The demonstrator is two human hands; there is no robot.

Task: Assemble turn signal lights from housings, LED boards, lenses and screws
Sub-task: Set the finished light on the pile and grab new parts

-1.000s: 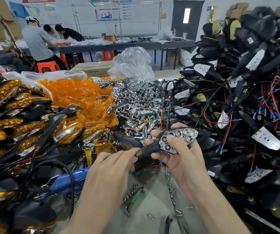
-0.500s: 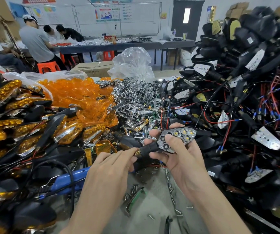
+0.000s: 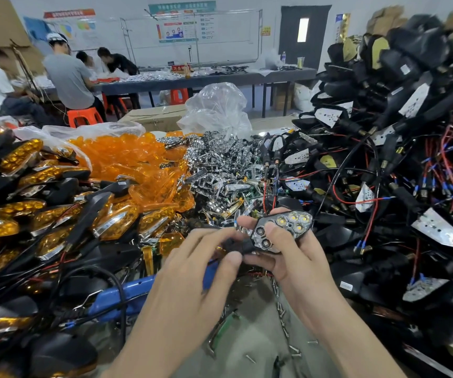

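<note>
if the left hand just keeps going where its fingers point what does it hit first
The left hand points up and right in view, its fingertips apparently pinching the black stem of the turn signal, so that stem comes first, with the right hand just behind. Blur hides exact contact.

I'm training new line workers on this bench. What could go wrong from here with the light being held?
1. The thumb of the right hand lies across the lensless turn signal; it may smudge or shift the reflector.
2. Red wires run from behind it into the chrome parts pile; pulling may snag them.
3. Loose screws lie below; a dropped unit could scatter them.
</note>
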